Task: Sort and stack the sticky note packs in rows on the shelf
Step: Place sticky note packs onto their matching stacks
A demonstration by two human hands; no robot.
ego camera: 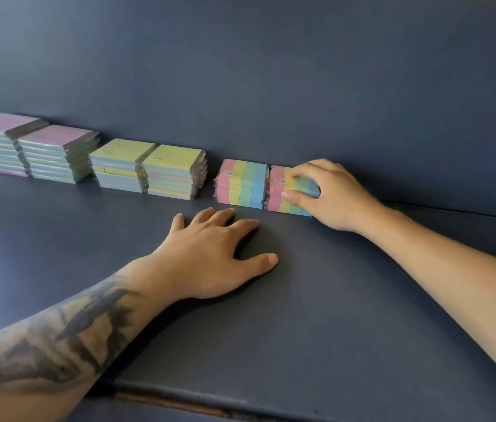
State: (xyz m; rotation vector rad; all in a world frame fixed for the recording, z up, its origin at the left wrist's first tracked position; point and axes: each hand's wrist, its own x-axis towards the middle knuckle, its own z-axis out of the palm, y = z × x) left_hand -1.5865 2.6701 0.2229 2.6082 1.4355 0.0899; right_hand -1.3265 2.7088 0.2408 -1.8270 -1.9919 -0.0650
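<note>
Gripping the top of the rightmost striped stack (283, 190), our right hand (329, 193) has its thumb on the front face and its fingers curled over the far, blue end of the top pack. Whether we are setting that pack down or squaring the pile we cannot tell. Our left hand (213, 254) lies flat and relaxed on the shelf (332, 315), holding nothing, its fingertips just short of the neighbouring striped stack (242, 184).

From here the likeliest slip, as we judge it, is a sideways shove: these two striped piles stand just beside each other, and a push from the right hand could nudge the left one out of line or slide the upper packs off their base. Letting go unevenly could leave the top pack skewed, since the wrapped packs look slick. The left hand, sliding forward, could also bump the front of the striped pile.

Counting along the back wall (271, 71), we see six stacks in three pairs: two pink-topped stacks (27, 147) at the far left, two yellow-green-topped stacks (149, 166) in the middle, and two striped ones at the right. Packs per stack are too blurred for a firm count. Two hands are in view.
</note>
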